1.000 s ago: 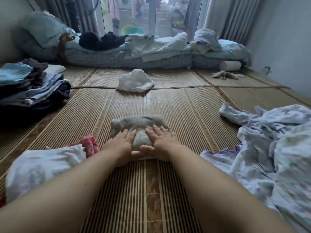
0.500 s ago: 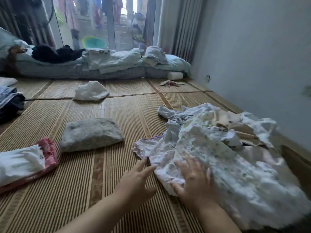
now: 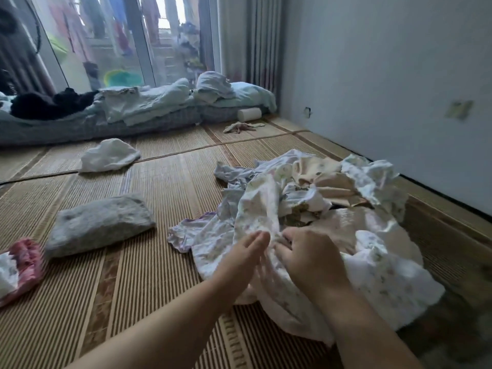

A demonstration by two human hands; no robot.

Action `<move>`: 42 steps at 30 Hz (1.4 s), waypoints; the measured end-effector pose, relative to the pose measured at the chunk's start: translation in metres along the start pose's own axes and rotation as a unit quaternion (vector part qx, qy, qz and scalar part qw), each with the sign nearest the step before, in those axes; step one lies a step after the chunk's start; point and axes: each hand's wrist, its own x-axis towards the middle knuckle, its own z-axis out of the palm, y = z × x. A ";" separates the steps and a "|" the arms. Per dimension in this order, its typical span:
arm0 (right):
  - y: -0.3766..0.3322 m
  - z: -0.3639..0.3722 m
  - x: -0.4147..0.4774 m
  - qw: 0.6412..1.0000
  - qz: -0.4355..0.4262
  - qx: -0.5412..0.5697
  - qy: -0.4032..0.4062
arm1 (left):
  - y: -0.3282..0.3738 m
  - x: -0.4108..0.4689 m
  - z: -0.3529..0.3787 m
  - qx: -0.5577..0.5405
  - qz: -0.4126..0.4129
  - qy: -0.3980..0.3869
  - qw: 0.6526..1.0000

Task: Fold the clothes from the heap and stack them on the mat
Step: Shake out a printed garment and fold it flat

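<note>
Heap [image 3: 346, 182] of crumpled clothes, mostly pale prints with some beige pieces, lies on the woven mat [image 3: 159, 288] at the right, near the wall [image 3: 386, 75].

In the head view both forearms reach forward from the bottom of the frame to the heap's near edge. The right hand [image 3: 308, 254] rests on top of the heap, back upward, its fingers curled down into a pale floral garment [image 3: 255, 206] and bunching the cloth in a grip. The left hand [image 3: 239, 259] is just beside it, fingers straight and held together, pointing up and to the right, their tips against the same garment's fold. Its thumb is hidden, so I cannot tell whether it pinches the fabric. The two hands are close, almost touching.

Left of the heap and apart from it, a folded grey garment [image 3: 98, 225] lies flat on the mat. A folded pink and white piece [image 3: 18, 267] sits at the left edge. Further back lies a loose white cloth [image 3: 109, 155], and behind it a low mattress [image 3: 80, 131] carries rumpled bedding.
</note>
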 end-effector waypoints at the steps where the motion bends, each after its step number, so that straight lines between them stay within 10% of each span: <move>1: -0.009 -0.002 -0.007 0.998 -0.048 0.023 -0.025 | 0.004 -0.003 -0.004 -0.064 -0.033 0.003 0.997; 7: -0.056 -0.006 -0.051 0.948 -0.272 0.040 -0.160 | 0.017 -0.042 -0.034 -0.081 0.010 0.084 0.993; 16: -0.039 0.004 -0.035 0.989 -0.089 0.087 -0.085 | -0.046 -0.162 -0.159 0.110 -0.095 0.109 0.983; 25: -0.065 0.083 -0.022 0.966 -0.057 -0.054 -0.245 | -0.081 -0.210 -0.242 0.530 -0.287 0.150 0.784; 34: -0.071 0.099 -0.017 0.955 -0.046 -0.028 -0.292 | -0.063 -0.100 -0.136 0.523 -0.006 0.087 0.848; 42: -0.067 0.075 -0.020 0.918 -0.141 -0.036 -0.368 | -0.065 -0.034 -0.101 0.469 -0.054 0.192 0.860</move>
